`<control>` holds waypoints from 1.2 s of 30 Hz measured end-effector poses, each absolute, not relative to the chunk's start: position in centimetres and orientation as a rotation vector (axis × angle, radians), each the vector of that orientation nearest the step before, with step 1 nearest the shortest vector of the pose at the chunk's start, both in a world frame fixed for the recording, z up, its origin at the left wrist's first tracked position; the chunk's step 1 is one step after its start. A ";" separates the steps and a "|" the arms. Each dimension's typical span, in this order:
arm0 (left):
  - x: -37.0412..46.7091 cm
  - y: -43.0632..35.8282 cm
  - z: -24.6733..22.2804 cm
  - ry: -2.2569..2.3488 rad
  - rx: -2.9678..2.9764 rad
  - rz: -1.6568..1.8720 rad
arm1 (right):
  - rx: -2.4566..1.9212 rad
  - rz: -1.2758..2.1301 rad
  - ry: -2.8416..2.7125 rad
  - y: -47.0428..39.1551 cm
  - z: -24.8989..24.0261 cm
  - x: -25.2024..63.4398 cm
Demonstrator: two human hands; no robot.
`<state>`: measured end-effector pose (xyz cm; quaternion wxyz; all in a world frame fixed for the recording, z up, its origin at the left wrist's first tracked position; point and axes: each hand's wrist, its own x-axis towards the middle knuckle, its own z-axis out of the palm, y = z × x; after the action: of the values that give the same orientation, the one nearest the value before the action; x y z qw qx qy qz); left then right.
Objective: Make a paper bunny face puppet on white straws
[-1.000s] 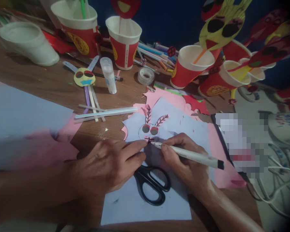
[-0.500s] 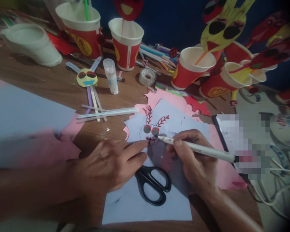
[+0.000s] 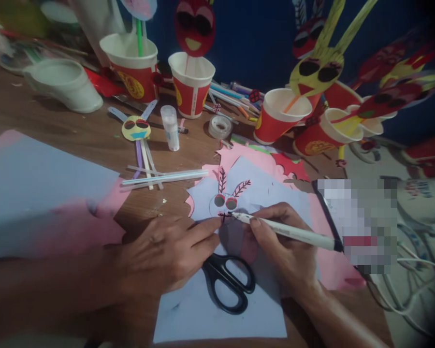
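Note:
My right hand [image 3: 286, 246] grips a white marker pen [image 3: 293, 231], its dark tip at the mouth of a face drawn on the light blue paper [image 3: 188, 314]. The drawn face [image 3: 217, 205] has dark round eyes with red tops, a black mouth and two pink, leaf-like antennae. My left hand [image 3: 174, 251] lies flat on the paper, fingers stretched toward the mouth. Black-handled scissors [image 3: 229, 285] rest on the paper below the fingers; their blades are hidden under my left hand.
Red and white paper cups [image 3: 192, 87] holding bug-faced straw figures line the back. A glue stick [image 3: 171, 128], a tape roll [image 3: 220, 126], straws [image 3: 166, 178] and a yellow-faced figure [image 3: 136, 128] lie nearer. A blurred-out device [image 3: 362, 222] and cables [image 3: 416, 285] are at right.
The marker tip has moved slightly left and down, from beside the eye to the drawn mouth. My left hand stays on the paper. The whole view has shifted a little.

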<state>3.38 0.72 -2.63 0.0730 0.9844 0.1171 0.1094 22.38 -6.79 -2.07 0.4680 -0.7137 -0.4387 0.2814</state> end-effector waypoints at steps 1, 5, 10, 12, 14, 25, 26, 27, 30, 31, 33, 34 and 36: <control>3.4 0.7 -2.6 0.353 2.964 0.327 | -1.754 0.688 -1.082 -6.8 -2.1 22.3; 3.4 0.7 -2.6 0.367 2.972 0.273 | -1.786 0.681 -1.097 -6.7 -2.1 22.4; 3.3 0.8 -2.6 0.344 2.972 0.311 | -1.803 0.671 -1.208 -6.9 -2.2 22.8; 3.3 0.8 -2.6 0.332 2.985 0.325 | -1.802 0.677 -1.252 -6.9 -2.2 23.0; 3.3 0.8 -2.5 0.329 2.987 0.326 | -1.814 0.662 -1.267 -6.9 -2.2 23.0; 3.2 0.7 -2.6 0.350 2.928 0.280 | -1.846 0.582 -1.348 -6.7 -1.9 22.6; 3.2 0.7 -2.7 0.349 2.923 0.288 | -1.838 0.575 -1.371 -6.6 -1.9 22.6; 3.2 0.7 -2.7 0.347 2.919 0.303 | -1.831 0.564 -1.396 -6.6 -1.9 22.6; 3.1 0.7 -2.9 0.346 2.915 0.330 | -1.829 0.514 -1.454 -6.5 -1.8 22.6; 3.1 0.7 -2.9 0.342 2.913 0.325 | -1.832 0.503 -1.464 -6.5 -1.8 22.6; 3.2 0.7 -2.9 0.339 2.908 0.311 | -1.835 0.495 -1.473 -6.5 -1.8 22.7; 3.2 0.7 -2.8 0.344 2.906 0.313 | -1.833 0.500 -1.471 -6.5 -1.8 22.7; 3.2 0.7 -2.8 0.350 2.907 0.333 | -1.834 0.519 -1.466 -6.6 -1.8 22.8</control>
<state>3.22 0.72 -2.79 0.0972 0.9818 0.1182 0.1124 22.76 -6.60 -1.85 0.3600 -0.7116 -0.5688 0.2014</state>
